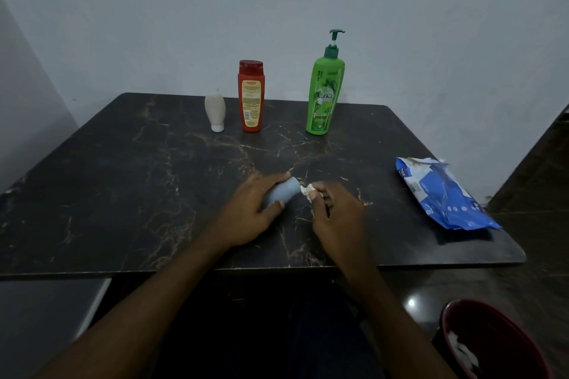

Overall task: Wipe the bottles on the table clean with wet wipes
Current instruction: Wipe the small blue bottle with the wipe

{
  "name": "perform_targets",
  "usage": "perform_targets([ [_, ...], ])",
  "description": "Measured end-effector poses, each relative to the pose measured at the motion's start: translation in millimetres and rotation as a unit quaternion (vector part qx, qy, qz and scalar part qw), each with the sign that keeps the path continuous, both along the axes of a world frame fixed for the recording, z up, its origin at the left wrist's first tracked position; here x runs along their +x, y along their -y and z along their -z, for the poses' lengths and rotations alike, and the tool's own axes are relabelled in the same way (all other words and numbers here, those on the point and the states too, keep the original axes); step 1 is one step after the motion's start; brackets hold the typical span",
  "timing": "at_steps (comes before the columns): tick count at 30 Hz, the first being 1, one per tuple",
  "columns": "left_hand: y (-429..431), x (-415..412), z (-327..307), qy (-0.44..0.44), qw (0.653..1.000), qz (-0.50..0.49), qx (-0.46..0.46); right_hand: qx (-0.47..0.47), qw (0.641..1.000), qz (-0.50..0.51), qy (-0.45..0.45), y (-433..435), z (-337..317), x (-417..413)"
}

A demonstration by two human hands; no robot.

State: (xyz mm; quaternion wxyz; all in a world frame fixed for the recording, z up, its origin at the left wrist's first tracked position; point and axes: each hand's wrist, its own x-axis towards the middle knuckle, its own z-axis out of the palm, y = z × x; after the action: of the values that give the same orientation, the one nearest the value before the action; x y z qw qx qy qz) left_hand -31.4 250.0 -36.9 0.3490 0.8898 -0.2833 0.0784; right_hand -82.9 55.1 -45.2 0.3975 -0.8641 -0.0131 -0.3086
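Near the centre of the frame, slightly below the middle, two bare hands meet over a dark marble-patterned table. The left hand has its fingers and thumb curled round a small pale blue bottle that lies tilted just above the tabletop. The right hand pinches a crumpled white wet wipe against the bottle's narrow end. Toward the upper middle of the frame, three more bottles stand in a row near the table's far edge: a small white bottle resting on its cap, a red bottle, and a tall green pump bottle. At the right edge of the table lies a blue wet-wipe pack. In the lower right corner, a dark red bin holds white scraps.
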Motion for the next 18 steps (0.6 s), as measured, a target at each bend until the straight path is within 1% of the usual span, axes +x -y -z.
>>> perform_targets([
  [2,1.9,0.1,2.2,0.009,0.999,-0.001,0.037,-0.003,1.000,0.008,0.004,0.4,-1.3,0.1],
  [7,6.4,2.5,2.0,0.014,0.997,-0.019,0.074,-0.031,0.999,-0.022,0.019,-0.8,-3.6,-0.6],
  [13,10.3,3.1,4.1,-0.003,0.992,-0.072,0.104,-0.040,0.998,-0.041,-0.012,-0.2,-1.6,0.3],
  [15,10.0,2.7,4.1,-0.001,0.993,-0.066,0.101,-0.050,0.998,-0.043,-0.003,-0.3,-1.1,1.3],
  [18,9.2,0.0,4.2,0.022,0.996,-0.033,0.085,-0.097,0.993,-0.063,0.014,-1.3,1.1,3.7],
])
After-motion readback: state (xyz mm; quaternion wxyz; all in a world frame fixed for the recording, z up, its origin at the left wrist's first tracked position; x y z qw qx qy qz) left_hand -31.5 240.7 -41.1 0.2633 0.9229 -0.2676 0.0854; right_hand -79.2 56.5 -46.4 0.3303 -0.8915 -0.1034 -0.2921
